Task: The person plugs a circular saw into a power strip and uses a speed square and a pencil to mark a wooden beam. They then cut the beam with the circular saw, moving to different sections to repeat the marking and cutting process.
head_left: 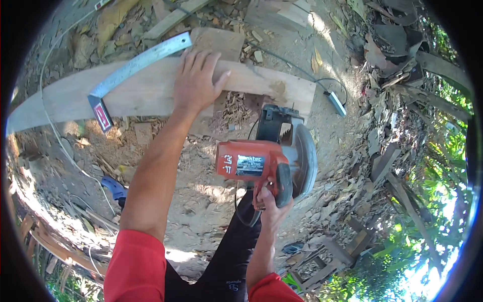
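My left hand (pixel 198 80) lies open on a long pale plank (pixel 55 103), fingers spread toward its far edge. A metal square (pixel 141 60) with a dark stock rests diagonally on the plank to the left of that hand. My right hand (pixel 271 204) is closed on the handle of a red circular saw (pixel 244 158) with a silver guard. The saw's dark base (pixel 271 118) is at the near edge of the plank, right of my left hand, with part of the toothed blade showing. A smaller board (pixel 216 38) lies just beyond the plank.
A small silver bar-shaped object (pixel 334 103) lies by a looped cord to the right. A blue object (pixel 113 187) and pale cables are on the left. Scrap wood (pixel 385 166), dry leaves and chips cover much of the dirt ground. Green foliage borders the right.
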Action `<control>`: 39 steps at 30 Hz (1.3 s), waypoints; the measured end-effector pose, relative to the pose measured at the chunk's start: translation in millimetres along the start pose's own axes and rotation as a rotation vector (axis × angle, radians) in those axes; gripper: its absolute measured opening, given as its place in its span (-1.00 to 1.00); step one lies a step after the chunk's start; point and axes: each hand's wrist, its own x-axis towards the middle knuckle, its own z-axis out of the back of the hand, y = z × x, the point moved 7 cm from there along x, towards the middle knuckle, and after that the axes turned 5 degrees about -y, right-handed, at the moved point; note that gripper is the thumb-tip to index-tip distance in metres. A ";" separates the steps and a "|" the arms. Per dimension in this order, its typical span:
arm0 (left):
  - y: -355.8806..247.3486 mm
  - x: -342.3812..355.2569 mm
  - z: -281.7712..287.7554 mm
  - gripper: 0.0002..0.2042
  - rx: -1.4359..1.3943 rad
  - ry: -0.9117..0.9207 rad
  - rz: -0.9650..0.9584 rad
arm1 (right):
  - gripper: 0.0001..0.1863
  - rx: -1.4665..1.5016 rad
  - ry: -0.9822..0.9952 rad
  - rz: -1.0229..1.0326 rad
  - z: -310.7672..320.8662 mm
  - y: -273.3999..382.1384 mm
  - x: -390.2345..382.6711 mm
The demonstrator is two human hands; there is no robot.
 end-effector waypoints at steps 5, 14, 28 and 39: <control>5.3 -4.3 -2.5 -0.53 0.032 0.013 0.010 | -0.65 0.033 -0.029 0.091 -10.2 -1.5 0.5; 8.5 -10.6 -5.4 -0.51 0.116 -0.019 0.011 | -0.67 0.113 -0.037 0.140 -2.1 -11.6 1.6; 4.3 -7.0 -7.3 -0.49 0.061 0.039 0.028 | -0.75 0.115 0.091 0.215 -13.4 -24.6 6.0; 2.3 -5.5 -4.2 -0.50 0.035 0.018 0.019 | -0.74 0.088 0.041 0.180 -17.7 -11.7 5.4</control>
